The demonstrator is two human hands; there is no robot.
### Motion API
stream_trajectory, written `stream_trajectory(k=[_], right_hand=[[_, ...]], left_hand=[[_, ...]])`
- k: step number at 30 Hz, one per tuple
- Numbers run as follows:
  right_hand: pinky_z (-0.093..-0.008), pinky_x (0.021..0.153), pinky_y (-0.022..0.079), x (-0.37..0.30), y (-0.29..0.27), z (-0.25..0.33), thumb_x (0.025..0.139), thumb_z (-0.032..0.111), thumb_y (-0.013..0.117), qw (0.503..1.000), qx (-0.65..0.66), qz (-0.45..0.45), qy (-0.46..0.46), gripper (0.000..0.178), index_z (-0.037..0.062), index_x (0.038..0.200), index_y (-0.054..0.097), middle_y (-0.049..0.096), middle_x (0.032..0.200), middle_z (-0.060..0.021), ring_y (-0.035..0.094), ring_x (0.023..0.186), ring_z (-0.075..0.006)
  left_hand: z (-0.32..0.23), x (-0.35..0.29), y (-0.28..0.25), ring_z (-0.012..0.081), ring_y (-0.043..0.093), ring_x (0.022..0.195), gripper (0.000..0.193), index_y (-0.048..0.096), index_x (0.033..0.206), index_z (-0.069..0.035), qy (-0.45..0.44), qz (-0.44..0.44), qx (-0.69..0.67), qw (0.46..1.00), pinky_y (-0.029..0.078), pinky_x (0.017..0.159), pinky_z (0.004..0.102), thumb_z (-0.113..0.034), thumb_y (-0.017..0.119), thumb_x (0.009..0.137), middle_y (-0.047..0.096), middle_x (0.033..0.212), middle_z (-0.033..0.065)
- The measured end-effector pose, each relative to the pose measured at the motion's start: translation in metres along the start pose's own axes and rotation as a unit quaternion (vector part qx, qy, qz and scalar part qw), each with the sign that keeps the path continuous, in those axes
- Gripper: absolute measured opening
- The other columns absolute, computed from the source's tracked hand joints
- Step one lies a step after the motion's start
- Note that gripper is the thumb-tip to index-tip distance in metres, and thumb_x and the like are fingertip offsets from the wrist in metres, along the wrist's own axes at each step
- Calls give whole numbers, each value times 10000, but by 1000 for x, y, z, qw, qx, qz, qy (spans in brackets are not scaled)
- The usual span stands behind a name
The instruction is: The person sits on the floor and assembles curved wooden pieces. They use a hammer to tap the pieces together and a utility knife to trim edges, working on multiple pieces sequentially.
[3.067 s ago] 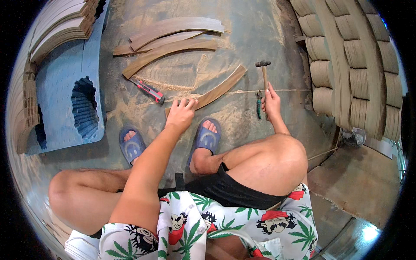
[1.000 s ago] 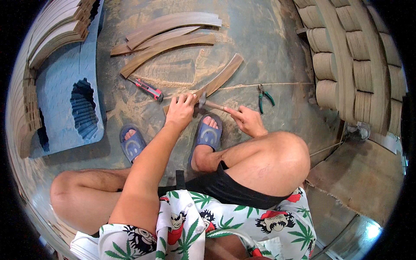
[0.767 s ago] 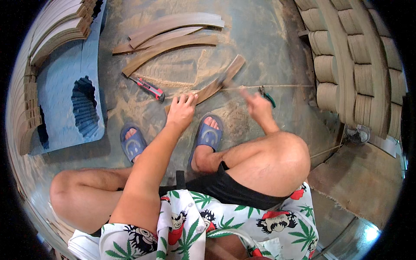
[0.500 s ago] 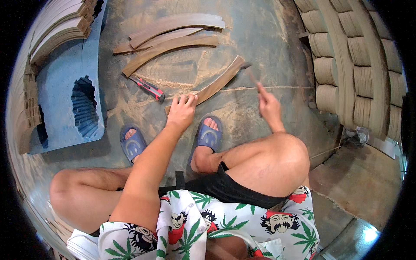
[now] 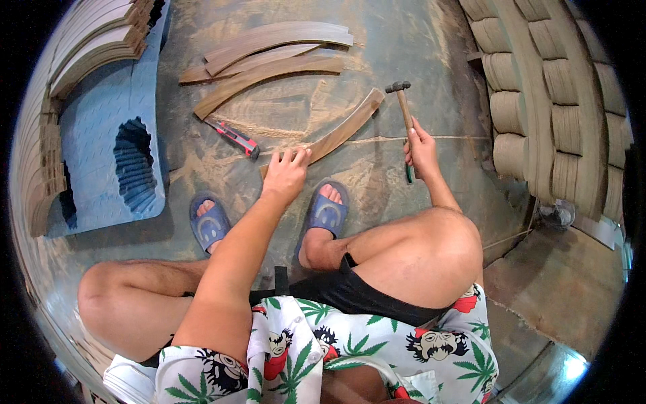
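A curved strip of wood (image 5: 350,126) slants across the dusty floor in front of my feet. My left hand (image 5: 286,172) is closed over its near end, fingertips bent round the edge. My right hand (image 5: 422,153) grips a hammer (image 5: 404,108) by its wooden handle, with the dark metal head pointing away from me. That head is just right of the strip's far end and apart from it. Left of the strip lies a red and black utility knife (image 5: 237,139), near my left fingers but not touched.
Several more curved wood strips (image 5: 269,73) lie overlapped beyond the knife. A blue pallet (image 5: 94,202) with stacked curved pieces (image 5: 101,50) stands on the left. Tall stacks of bundled curved wood (image 5: 538,81) rise on the right. My sandalled feet (image 5: 323,212) are close by.
The hammer head has moved from the strip's far end up and to the right, and is no longer blurred. My left hand keeps its place on the strip.
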State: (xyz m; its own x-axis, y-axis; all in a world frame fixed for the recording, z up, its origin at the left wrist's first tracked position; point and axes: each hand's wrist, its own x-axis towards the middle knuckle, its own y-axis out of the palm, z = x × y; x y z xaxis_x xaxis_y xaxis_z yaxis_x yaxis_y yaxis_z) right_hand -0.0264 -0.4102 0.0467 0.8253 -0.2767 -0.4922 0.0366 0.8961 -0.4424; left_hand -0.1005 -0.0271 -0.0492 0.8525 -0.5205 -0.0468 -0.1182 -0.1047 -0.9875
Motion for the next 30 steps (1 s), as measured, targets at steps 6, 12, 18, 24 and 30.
stream_trajectory(k=[6,12,18,24,30], right_hand=[[-289,447,426,1,-5,-2,1165,321,570,992,-15,112,57,484,238,1642,561,601,706,2,499,492,-102],[-274,448,390,-34,-11,40,1160,287,586,942,-117,289,123,435,184,1579,636,585,689,9,477,495,-90],[-294,479,424,-14,8,39,1166,302,578,995,20,66,70,432,211,1584,636,566,697,7,505,533,-95],[-286,489,430,-24,3,61,1159,307,592,938,-167,295,70,436,211,1582,641,548,697,28,504,545,-87],[-295,486,445,-23,5,56,1162,326,589,992,-47,91,67,480,214,1628,584,536,696,39,501,536,-94]], left_hand=[[-6,5,-1,285,573,1285,647,554,1591,-83,1,-5,-17,1000,462,1070,480,-177,636,956,599,1483,83],[0,1,-3,272,583,1261,631,566,1583,-86,-1,4,-11,1000,470,1041,467,-173,633,962,611,1446,75],[-3,2,-5,252,588,1268,579,595,1560,-95,11,-12,5,1000,479,1025,471,-193,612,990,624,1404,59],[1,1,-3,267,584,1274,600,580,1572,-99,8,-2,-4,1000,471,1037,475,-184,622,980,617,1413,61],[0,4,-3,284,583,1256,644,544,1602,-97,13,3,-14,1000,469,1023,467,-170,623,967,606,1425,66]])
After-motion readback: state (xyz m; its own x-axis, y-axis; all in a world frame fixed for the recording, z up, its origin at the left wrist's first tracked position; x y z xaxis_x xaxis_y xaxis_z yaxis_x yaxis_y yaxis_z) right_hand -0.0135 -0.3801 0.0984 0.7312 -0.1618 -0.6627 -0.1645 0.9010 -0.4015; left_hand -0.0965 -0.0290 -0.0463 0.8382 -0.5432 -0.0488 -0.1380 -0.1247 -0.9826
